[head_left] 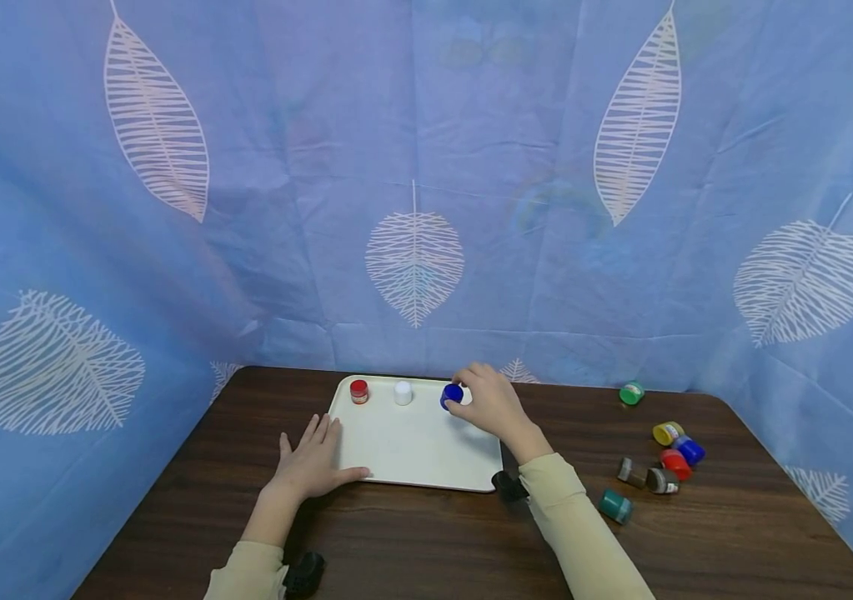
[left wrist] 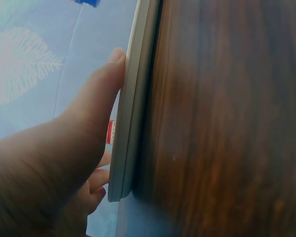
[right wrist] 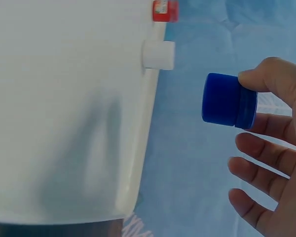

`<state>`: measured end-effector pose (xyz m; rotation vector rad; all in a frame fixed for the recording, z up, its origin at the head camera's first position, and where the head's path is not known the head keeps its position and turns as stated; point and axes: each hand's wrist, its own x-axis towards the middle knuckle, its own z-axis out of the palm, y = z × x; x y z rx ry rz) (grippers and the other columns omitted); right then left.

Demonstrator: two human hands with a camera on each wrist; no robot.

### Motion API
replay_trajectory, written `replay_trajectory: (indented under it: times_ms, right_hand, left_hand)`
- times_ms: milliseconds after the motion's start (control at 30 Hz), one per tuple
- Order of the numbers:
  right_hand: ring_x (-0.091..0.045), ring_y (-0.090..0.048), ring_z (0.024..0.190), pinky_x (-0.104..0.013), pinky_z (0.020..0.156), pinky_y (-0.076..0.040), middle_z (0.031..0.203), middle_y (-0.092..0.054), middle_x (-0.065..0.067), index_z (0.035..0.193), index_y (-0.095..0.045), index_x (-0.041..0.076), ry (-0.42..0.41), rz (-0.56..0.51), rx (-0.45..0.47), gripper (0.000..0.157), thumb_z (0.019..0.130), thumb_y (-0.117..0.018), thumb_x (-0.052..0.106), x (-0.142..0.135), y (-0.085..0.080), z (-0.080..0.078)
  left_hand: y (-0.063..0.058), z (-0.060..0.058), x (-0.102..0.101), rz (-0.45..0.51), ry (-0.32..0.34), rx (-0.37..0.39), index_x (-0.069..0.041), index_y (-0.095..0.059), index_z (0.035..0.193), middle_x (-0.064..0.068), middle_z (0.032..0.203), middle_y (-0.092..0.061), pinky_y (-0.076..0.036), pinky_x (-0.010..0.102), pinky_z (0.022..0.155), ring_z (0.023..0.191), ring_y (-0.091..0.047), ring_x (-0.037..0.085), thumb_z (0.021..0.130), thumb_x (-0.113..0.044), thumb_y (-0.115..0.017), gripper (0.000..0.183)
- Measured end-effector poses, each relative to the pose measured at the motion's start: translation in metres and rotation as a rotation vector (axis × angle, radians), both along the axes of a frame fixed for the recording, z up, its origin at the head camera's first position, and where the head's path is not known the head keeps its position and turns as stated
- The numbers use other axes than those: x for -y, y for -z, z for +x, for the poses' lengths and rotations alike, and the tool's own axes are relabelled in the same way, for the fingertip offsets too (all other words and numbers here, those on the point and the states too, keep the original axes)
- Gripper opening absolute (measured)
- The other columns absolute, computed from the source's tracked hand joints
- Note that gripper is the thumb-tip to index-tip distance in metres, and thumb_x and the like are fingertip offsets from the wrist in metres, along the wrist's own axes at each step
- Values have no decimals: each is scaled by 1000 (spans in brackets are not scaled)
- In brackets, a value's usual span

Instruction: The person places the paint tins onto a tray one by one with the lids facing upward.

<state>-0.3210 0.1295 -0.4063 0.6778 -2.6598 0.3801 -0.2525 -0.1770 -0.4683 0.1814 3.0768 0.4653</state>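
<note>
My right hand [head_left: 496,406] pinches a small blue paint jar [right wrist: 222,100] by its lid between thumb and index finger. In the right wrist view the jar hangs above the tray surface, the other fingers spread apart from it. The white tray [head_left: 426,450] lies on the table. Along its far side stand a red-lidded jar [head_left: 359,392] at the left and a white jar [head_left: 403,392] nearer the middle. My left hand [head_left: 311,467] rests at the tray's near left corner, fingers spread along the left edge and thumb [left wrist: 117,57] against the front edge.
On the dark wooden table [head_left: 426,542], several more jars lie to the right: a green one [head_left: 631,392] at the back, then yellow [head_left: 668,432], blue [head_left: 689,450], red [head_left: 675,463], brownish ones [head_left: 662,481] and teal [head_left: 615,506]. A blue leaf-patterned cloth [head_left: 306,208] hangs behind.
</note>
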Motion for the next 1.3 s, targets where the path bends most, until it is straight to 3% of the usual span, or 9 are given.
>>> replay_trajectory:
  times_ms: [233, 633, 967, 1300]
  right_hand:
    - [-24, -60, 93, -43, 75, -51, 99, -65, -2, 103, -69, 14, 28, 32, 43, 33, 82, -75, 39, 9, 11, -18]
    - [-26, -61, 95, -47, 79, -52, 103, -66, -6, 105, -70, 13, 95, 85, 203, 34, 82, -74, 37, 17, 22, -43]
    - [-26, -61, 92, -49, 81, -53, 100, -64, -7, 105, -70, 12, 152, 87, 265, 32, 82, -74, 34, 17, 32, -56]
    - [-30, -63, 102, -48, 85, -54, 108, -66, -10, 114, -69, 12, 201, 75, 320, 36, 86, -72, 34, 19, 31, -59]
  left_hand:
    - [-1, 1, 0, 1, -4, 11, -2, -29, 152, 21, 159, -26, -5, 78, 109, 150, -17, 39, 75, -77, -61, 112]
    - [-1, 2, -2, 9, -10, 7, 0, -29, 152, 22, 159, -27, -6, 78, 109, 150, -17, 40, 75, -74, -64, 112]
    - [0, 2, -4, 24, -7, 1, 1, -27, 152, 22, 159, -26, -6, 78, 109, 150, -18, 40, 76, -74, -63, 113]
    - [3, 1, -3, 29, -16, -8, 2, -27, 152, 22, 159, -25, -7, 77, 110, 150, -19, 40, 75, -73, -64, 114]
